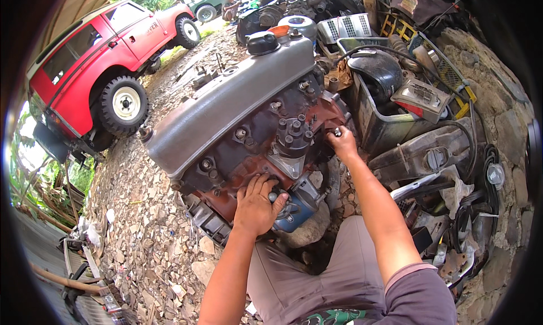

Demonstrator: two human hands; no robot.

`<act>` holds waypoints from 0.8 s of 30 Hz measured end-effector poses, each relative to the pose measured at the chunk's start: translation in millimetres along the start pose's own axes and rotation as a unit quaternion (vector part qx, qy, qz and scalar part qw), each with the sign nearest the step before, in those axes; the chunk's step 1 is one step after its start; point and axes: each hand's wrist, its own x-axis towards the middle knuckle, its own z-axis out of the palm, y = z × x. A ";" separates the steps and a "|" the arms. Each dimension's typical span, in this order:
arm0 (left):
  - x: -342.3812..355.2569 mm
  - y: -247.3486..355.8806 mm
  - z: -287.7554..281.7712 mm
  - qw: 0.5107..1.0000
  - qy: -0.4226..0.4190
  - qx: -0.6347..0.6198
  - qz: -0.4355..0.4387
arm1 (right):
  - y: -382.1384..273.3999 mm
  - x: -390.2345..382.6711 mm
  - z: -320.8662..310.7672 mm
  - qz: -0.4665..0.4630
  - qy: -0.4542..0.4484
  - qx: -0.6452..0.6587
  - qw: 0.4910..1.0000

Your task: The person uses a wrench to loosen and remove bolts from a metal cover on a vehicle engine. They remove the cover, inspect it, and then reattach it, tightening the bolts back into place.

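1. Head view. An engine block (249,121), rusty red-brown with a long grey valve cover (226,99) along its upper side, lies tilted on gravel ground (153,223), directly ahead of the person's knees.
2. Left hand (257,203): palm down, fingers spread and bent over the lower edge of the block, resting against a blue-grey part (300,203) fixed low on the engine. Thumb touches a small dark knob there. The hand presses or braces; whether it clasps anything cannot be told.
3. Right hand (342,141): arm stretched out to the far right end of the block. Fingers are pinched narrow around a small shiny metal piece (337,132), held against the engine's end face. Whether this is a bolt or a tool tip is too small to tell.
4. A black oil filler cap (263,42) sits on the upper end of the valve cover.
5. Surroundings: a red off-road car (107,53) stands well apart at upper left. A black battery-like box (373,116) and a heap of scrap parts lie just right of the engine, against a stone wall (498,127).
6. The person wears grey trousers (317,274).
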 end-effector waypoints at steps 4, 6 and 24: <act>-0.2 -0.4 0.1 1.000 -0.009 0.004 -0.010 | 8.4 -20.0 14.1 0.027 -0.019 -0.063 0.997; 0.5 0.7 -1.1 1.000 -0.013 0.000 -0.014 | -0.8 -26.6 17.8 0.061 -0.005 -0.071 0.996; 0.5 2.0 -3.4 1.000 -0.006 0.009 -0.012 | -11.4 -19.7 43.5 0.272 0.096 0.292 0.912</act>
